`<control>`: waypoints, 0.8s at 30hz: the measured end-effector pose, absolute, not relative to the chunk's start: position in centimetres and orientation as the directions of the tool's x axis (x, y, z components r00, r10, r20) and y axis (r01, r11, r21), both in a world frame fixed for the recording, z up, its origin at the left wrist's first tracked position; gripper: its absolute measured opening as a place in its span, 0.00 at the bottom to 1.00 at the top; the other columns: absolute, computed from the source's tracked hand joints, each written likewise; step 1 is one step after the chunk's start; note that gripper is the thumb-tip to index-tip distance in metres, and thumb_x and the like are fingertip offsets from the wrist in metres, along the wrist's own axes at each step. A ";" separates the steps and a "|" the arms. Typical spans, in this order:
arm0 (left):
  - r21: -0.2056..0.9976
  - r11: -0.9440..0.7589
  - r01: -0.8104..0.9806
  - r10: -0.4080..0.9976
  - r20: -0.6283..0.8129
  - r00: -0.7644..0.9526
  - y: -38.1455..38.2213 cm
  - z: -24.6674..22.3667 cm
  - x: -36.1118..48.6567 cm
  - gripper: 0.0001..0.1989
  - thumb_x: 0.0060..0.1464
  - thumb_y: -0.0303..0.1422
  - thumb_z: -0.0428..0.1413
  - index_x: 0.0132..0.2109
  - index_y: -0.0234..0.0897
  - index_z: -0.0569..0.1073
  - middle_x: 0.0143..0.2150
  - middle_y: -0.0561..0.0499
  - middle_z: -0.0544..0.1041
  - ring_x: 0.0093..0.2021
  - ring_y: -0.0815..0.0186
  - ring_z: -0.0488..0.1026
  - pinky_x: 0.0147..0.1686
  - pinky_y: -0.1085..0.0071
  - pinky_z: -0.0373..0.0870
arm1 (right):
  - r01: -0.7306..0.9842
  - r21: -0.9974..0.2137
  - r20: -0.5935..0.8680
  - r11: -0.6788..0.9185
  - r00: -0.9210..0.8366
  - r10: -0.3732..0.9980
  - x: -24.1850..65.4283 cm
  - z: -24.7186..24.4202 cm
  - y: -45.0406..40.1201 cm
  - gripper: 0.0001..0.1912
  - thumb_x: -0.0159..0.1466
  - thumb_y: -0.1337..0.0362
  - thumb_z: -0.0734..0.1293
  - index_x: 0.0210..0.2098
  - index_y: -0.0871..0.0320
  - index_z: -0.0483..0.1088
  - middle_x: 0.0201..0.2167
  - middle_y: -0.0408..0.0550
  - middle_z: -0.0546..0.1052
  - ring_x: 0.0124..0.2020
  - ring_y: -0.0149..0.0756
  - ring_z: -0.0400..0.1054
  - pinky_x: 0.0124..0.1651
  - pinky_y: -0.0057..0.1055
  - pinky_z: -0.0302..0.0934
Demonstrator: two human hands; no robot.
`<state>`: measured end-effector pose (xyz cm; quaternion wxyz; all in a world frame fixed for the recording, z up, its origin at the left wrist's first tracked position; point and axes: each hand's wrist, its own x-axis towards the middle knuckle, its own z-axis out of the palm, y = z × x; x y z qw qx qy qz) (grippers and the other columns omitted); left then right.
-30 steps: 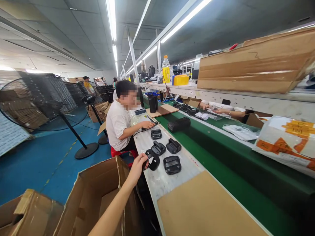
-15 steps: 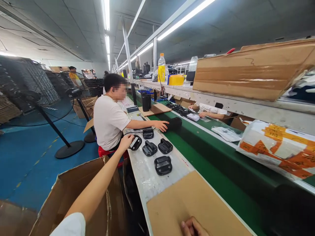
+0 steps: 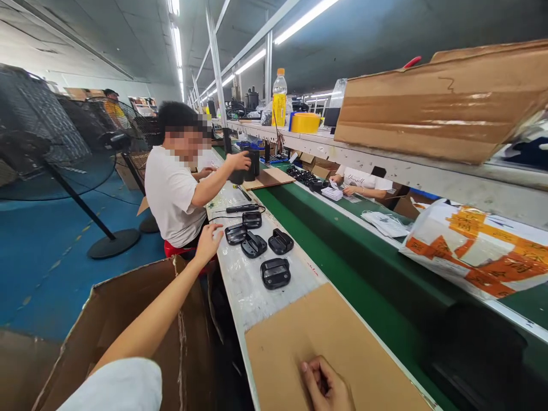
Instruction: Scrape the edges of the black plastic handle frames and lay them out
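Observation:
My left hand (image 3: pixel 209 244) is beside the left edge of the narrow white table (image 3: pixel 252 297), fingers apart and holding nothing, close to a black base part (image 3: pixel 235 233). More black parts with raised ridges lie near it: one (image 3: pixel 253 245) touching or nearly so, one (image 3: pixel 281 242) to the right, one (image 3: pixel 252 220) behind and one (image 3: pixel 275 273) nearest me. My right hand (image 3: pixel 327 383) is over the brown cardboard sheet (image 3: pixel 342 337), its fingers curled in; whether they hold anything is hidden.
A co-worker in a white shirt (image 3: pixel 171 188) sits at the left, one hand on a black cylinder (image 3: pixel 240 170). A green conveyor belt (image 3: pixel 308 228) runs along the right. An open carton (image 3: pixel 128 297) stands below my left arm. A taped white package (image 3: pixel 475 245) lies beyond the belt.
My left hand has let go of the black part, which now lies flat on the table. The co-worker's arm has drawn back from the belt with a dark object, beside the standing cylinders.

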<state>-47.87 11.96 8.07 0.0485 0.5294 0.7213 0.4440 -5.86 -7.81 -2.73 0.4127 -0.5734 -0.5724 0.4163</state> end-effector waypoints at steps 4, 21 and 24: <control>0.725 0.191 0.662 0.712 0.362 -0.602 -0.6 1.0 -49.6 0.20 0.57 0.44 0.50 0.49 0.35 0.72 0.49 0.39 0.73 0.51 0.49 0.73 0.59 0.48 0.71 | 0.317 -0.948 -0.014 -0.003 -0.033 0.999 -5.8 -1.3 -8.0 0.35 0.62 0.30 0.65 0.23 0.56 0.69 0.21 0.41 0.64 0.24 0.33 0.58 0.28 0.26 0.55; 0.761 0.591 0.266 0.707 -0.329 -0.626 -9.5 -13.0 -30.0 0.50 0.53 0.22 0.51 0.78 0.28 0.36 0.75 0.31 0.54 0.76 0.49 0.51 0.74 0.58 0.49 | 0.488 -0.869 -0.149 -0.085 -0.095 0.984 -4.3 1.3 -7.5 0.27 0.60 0.37 0.68 0.29 0.55 0.74 0.23 0.44 0.73 0.27 0.39 0.66 0.31 0.29 0.62; 0.766 0.574 0.291 0.729 -0.315 -0.608 -10.2 -13.1 -30.4 0.50 0.54 0.22 0.50 0.78 0.28 0.35 0.74 0.31 0.55 0.76 0.51 0.51 0.74 0.60 0.49 | 0.536 -0.841 -0.140 -0.070 -0.091 0.986 -4.3 1.4 -7.4 0.27 0.60 0.36 0.68 0.29 0.55 0.74 0.22 0.44 0.71 0.24 0.37 0.63 0.27 0.30 0.59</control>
